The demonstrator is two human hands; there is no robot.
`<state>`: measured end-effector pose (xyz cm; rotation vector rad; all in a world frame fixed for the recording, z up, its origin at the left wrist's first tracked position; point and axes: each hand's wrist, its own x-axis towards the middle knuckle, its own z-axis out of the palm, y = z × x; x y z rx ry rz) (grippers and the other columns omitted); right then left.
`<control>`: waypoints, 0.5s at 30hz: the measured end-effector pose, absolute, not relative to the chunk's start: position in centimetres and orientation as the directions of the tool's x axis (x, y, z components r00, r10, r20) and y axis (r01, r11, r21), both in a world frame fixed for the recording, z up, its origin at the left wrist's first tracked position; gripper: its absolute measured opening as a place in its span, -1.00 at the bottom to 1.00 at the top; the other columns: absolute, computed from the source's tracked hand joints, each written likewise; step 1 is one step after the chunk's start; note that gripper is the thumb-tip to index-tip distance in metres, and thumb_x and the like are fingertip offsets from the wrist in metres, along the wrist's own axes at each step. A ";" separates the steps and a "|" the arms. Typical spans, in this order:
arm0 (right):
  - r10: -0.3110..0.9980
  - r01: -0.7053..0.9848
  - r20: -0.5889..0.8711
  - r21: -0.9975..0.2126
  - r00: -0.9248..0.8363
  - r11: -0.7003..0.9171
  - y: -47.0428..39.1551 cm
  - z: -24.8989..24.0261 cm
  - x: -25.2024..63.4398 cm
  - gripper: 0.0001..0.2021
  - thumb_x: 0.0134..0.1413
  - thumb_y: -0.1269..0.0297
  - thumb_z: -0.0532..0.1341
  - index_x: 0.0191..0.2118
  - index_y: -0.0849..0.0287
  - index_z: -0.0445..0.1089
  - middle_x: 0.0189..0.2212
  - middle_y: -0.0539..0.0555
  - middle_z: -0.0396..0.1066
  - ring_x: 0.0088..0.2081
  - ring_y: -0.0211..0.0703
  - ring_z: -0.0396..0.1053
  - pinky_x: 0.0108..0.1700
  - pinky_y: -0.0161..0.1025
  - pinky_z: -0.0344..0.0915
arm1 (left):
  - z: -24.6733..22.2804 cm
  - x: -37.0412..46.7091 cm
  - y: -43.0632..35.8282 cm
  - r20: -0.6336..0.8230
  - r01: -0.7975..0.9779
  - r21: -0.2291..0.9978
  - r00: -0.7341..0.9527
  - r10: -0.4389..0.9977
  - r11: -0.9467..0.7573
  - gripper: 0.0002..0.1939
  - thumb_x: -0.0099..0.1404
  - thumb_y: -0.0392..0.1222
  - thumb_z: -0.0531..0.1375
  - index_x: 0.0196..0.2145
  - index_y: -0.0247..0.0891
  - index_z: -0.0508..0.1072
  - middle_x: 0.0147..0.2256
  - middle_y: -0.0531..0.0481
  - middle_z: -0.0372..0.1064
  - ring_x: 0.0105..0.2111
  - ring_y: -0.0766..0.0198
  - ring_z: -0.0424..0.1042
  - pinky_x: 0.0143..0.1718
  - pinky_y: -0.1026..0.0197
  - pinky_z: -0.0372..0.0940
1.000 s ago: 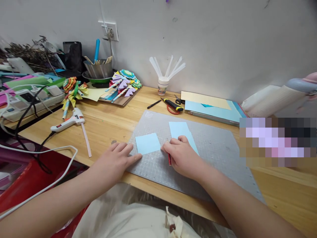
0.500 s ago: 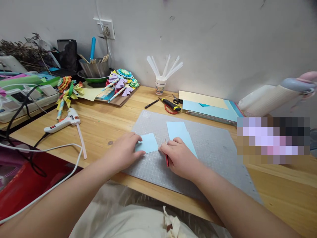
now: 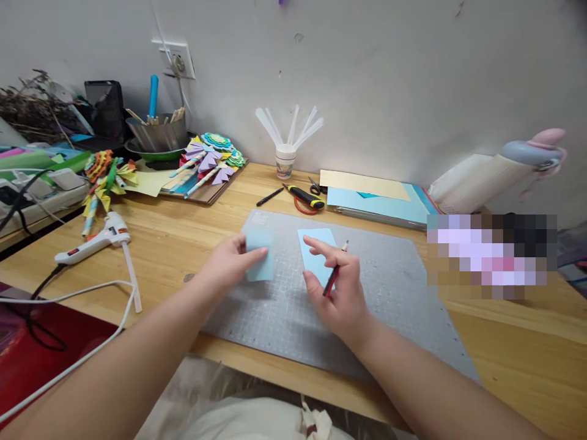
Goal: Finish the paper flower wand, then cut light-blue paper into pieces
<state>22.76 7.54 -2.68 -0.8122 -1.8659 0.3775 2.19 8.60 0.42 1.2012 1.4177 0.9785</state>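
My left hand (image 3: 232, 260) pinches a small light-blue paper piece (image 3: 260, 260) between thumb and fingers, lifted and tilted over the grey cutting mat (image 3: 284, 318). The paper is slightly blurred. My right hand (image 3: 342, 290) holds a red-and-black pencil (image 3: 331, 281) in the crook of the thumb, its pale tip pointing up and away. The index finger of that hand is stretched out. Beneath and behind my right hand, a longer light-blue paper strip (image 3: 316, 241) lies on the mat, partly hidden by the fingers.
A white glue gun (image 3: 94, 241) with its cable lies at left. Behind the mat are a black pen (image 3: 269, 196), a yellow-and-black tool (image 3: 305, 197), scissors (image 3: 316, 185) and a paper cup (image 3: 285, 162) of white strips. Paper sheets (image 3: 380, 201) are stacked at back right; paper flowers (image 3: 211, 156) lie back left.
My left hand has raised the small paper piece off the mat and tilted it up. My right hand has lifted, turned palm inward, and swung the pencil tip upward. The view has shifted slightly.
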 end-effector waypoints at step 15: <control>0.427 0.555 0.745 -0.092 -0.513 0.827 6.9 -3.5 21.9 -0.67 0.00 0.64 0.17 -0.26 0.04 0.11 0.03 -0.08 0.44 -0.01 -0.12 0.30 0.02 -0.02 0.03 | -1.7 5.8 3.9 -0.199 -0.630 0.760 0.002 0.980 0.156 -0.75 0.16 -0.29 0.28 -0.15 -0.26 0.47 -0.12 -0.05 0.48 -0.08 0.21 0.43 -0.03 0.16 0.34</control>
